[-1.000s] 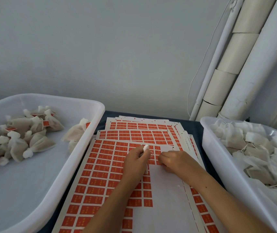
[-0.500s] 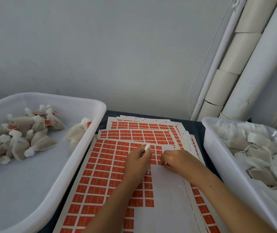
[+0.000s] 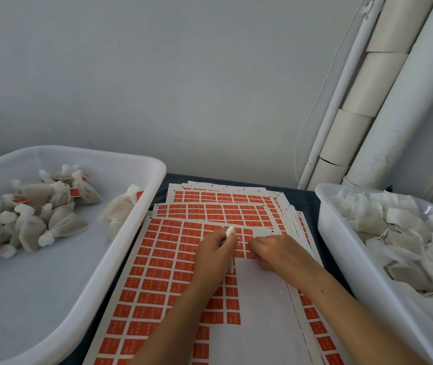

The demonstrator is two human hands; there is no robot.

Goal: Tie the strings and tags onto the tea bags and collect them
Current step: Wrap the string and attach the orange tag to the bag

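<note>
Gripping a tea bag (image 3: 229,231), your left hand (image 3: 214,255) rests on the sheet of orange tags (image 3: 162,270); your right hand (image 3: 276,250) just beside it has curled fingertips on a tag, whether pinching I cannot tell. Tied bags fill the left bin (image 3: 120,262), untied ones the right bin (image 3: 341,259).

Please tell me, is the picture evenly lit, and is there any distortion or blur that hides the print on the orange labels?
Head view: soft, even light, weak shadows, no strong glare; wide-angle bending curves the pipes and left tray; print on the label sheets is too blurred to read; the hands, left hand and right hand, are reasonably sharp.
</note>
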